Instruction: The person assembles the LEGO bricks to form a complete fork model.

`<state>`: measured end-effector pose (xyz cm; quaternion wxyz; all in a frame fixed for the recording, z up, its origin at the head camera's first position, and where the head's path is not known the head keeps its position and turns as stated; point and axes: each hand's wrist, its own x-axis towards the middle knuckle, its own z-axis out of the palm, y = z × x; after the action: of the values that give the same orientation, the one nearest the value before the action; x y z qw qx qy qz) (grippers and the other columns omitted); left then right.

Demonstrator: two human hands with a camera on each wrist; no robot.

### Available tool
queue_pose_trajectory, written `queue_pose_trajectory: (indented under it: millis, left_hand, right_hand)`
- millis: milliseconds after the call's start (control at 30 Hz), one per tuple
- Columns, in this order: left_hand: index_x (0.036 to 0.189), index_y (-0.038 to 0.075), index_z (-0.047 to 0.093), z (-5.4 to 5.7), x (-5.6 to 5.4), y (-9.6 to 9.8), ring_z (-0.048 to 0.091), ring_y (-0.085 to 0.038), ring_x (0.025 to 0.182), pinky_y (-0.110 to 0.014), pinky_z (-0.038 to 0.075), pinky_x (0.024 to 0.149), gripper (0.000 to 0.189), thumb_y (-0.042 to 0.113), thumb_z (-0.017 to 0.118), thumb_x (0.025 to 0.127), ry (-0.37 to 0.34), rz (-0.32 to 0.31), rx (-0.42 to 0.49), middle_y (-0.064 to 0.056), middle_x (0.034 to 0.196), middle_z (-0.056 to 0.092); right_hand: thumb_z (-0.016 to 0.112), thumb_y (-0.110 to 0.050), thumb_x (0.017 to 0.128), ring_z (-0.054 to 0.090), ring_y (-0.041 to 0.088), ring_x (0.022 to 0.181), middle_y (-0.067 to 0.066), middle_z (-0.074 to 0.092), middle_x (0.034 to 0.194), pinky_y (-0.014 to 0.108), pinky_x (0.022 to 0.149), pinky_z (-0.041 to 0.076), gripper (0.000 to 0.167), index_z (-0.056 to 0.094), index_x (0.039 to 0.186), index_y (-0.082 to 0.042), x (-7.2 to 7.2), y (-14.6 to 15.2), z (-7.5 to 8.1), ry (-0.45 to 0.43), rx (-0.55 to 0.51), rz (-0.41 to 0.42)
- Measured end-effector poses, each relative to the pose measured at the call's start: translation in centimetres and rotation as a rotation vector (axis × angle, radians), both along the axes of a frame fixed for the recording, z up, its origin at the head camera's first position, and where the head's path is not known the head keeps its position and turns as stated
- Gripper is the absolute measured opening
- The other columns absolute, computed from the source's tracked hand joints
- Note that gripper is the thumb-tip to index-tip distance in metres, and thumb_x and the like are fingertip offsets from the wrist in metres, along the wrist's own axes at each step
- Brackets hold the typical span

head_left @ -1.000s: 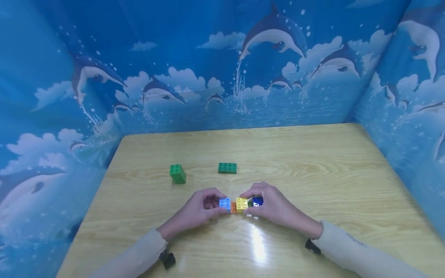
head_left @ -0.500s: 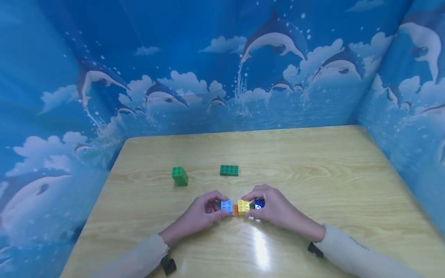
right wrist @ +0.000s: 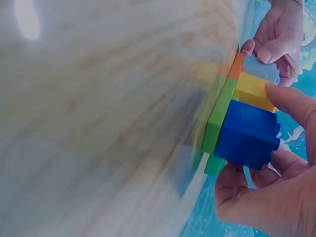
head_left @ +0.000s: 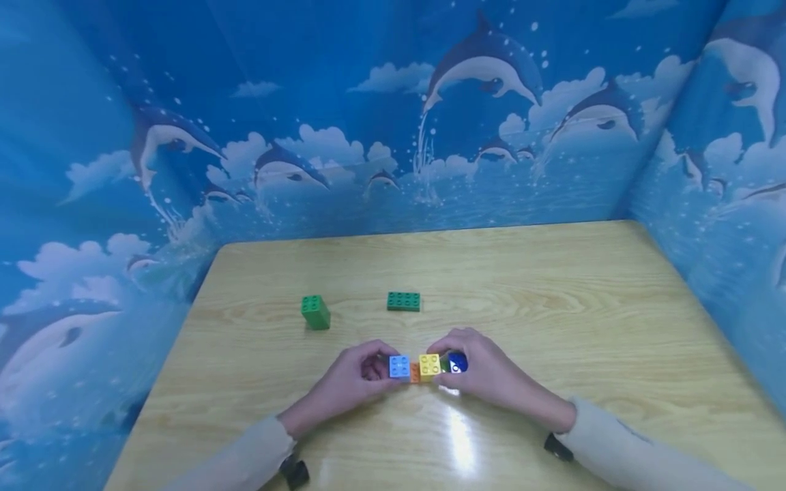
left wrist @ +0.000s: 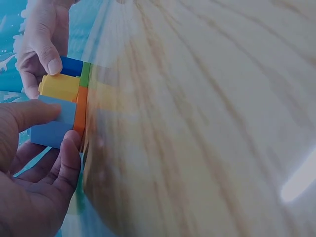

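My left hand (head_left: 346,375) pinches a light blue toy building brick (head_left: 399,367) between thumb and fingers. On the other side, my right hand (head_left: 479,361) has its thumb and fingers on a yellow brick (head_left: 430,367). Both bricks stand studs up over a low row at the tabletop, made of an orange brick (left wrist: 80,116) and a light green brick (right wrist: 217,118). A dark blue brick (right wrist: 249,133) rises from the light green one, beneath my right palm. In the right wrist view, the yellow brick sits between the light blue and dark blue ones.
A tall green brick stack (head_left: 316,314) stands left of my hands, farther back. Beyond the bricks lies a flat dark green brick (head_left: 403,301) with studs up. Dolphin-print curtains (head_left: 393,164) border the wooden table (head_left: 552,286) at the back and sides.
Both hands stay on the same bricks throughout. The head view has shifted slightly, and the bricks keep nearly the same arrangement.
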<state>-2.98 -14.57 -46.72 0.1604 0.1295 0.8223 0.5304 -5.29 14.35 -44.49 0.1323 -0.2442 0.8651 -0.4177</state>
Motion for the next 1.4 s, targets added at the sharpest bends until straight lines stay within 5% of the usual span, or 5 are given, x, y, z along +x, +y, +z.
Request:
queue_pose_trajectory:
  millis: [267,667,967,1200,1400]
  left_hand:
    - [0.131,0.012,0.071,0.0,-0.9,-0.3,0.070,-0.022,0.093,-0.031,0.060,0.077,0.044,0.028,0.089,0.094,-0.011,-0.002,0.012,-0.001,0.114,0.073]
    - [0.146,0.012,0.063,0.0,-4.2,0.2,0.065,-0.022,0.093,-0.028,0.057,0.068,0.050,0.017,0.081,0.099,0.063,0.337,0.005,-0.006,0.127,0.068]
    - [0.154,0.013,0.059,0.1,-6.8,1.6,0.062,-0.020,0.081,-0.027,0.051,0.063,0.062,0.020,0.084,0.098,0.062,0.395,-0.071,-0.007,0.100,0.067]
    - [0.148,0.013,0.065,0.1,-8.2,2.2,0.060,-0.018,0.075,-0.027,0.050,0.062,0.058,0.009,0.086,0.094,0.052,0.406,-0.120,-0.006,0.109,0.068]
    - [0.141,0.015,0.071,-0.3,-8.9,2.1,0.062,-0.018,0.073,-0.026,0.052,0.059,0.054,0.004,0.087,0.090,-0.006,0.426,-0.038,-0.001,0.136,0.070]
  right_hand:
    - [0.095,-0.022,0.085,0.066,0.021,0.113,-0.006,0.074,0.119,0.050,0.099,0.056,0.042,0.079,0.124,-0.018,0.2,0.4,0.0,-0.009,-0.017,-0.021]
    - [0.093,-0.030,0.087,0.066,0.022,0.118,-0.009,0.075,0.121,0.055,0.105,0.052,0.038,0.079,0.122,-0.021,0.2,0.2,0.0,-0.030,-0.024,-0.033]
    - [0.095,-0.028,0.086,0.065,0.018,0.112,-0.009,0.074,0.115,0.052,0.101,0.055,0.035,0.080,0.117,-0.021,0.0,0.0,0.2,-0.062,-0.045,-0.029]
    - [0.095,-0.026,0.085,0.065,0.017,0.108,-0.010,0.075,0.112,0.051,0.099,0.055,0.035,0.080,0.116,-0.020,-0.1,0.0,0.2,-0.082,-0.057,-0.031]
    - [0.096,-0.022,0.084,0.066,0.015,0.105,-0.010,0.075,0.110,0.052,0.098,0.055,0.036,0.080,0.116,-0.019,-0.2,0.0,0.5,-0.104,-0.055,-0.023]
